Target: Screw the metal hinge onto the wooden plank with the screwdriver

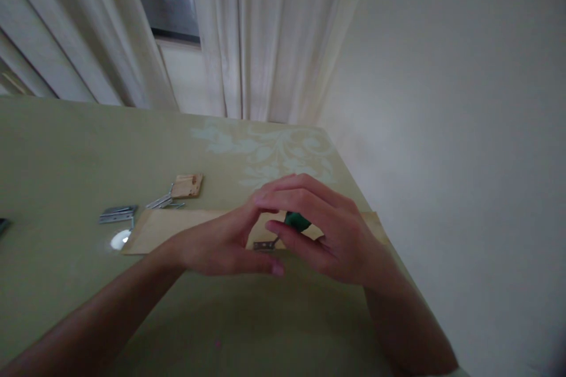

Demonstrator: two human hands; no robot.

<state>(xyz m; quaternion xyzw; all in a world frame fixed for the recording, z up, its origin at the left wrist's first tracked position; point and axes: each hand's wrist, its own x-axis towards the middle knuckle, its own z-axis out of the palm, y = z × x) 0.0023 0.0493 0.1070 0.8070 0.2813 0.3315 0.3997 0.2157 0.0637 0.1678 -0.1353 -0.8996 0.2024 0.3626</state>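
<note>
A long, pale wooden board (172, 227) lies across the table in front of me. On its near edge sits a small metal hinge (264, 245). My right hand (329, 232) is closed around a green screwdriver handle (297, 222), whose thin shaft slants down to the hinge. My left hand (225, 244) straddles the board just left of the hinge, its thumb along the near edge and its fingers towards the far edge. The fingertips of both hands overlap above the screwdriver, which hides some of the left fingers. The screw tip is too small to make out.
Several metal hinges (118, 214) lie left of the board. Behind its left end are loose screws (177, 205), more hinge pieces (159, 200) and a small wooden block (187, 185). A dark object (3, 224) shows at the left border. A wall (464, 159) runs along the table's right edge.
</note>
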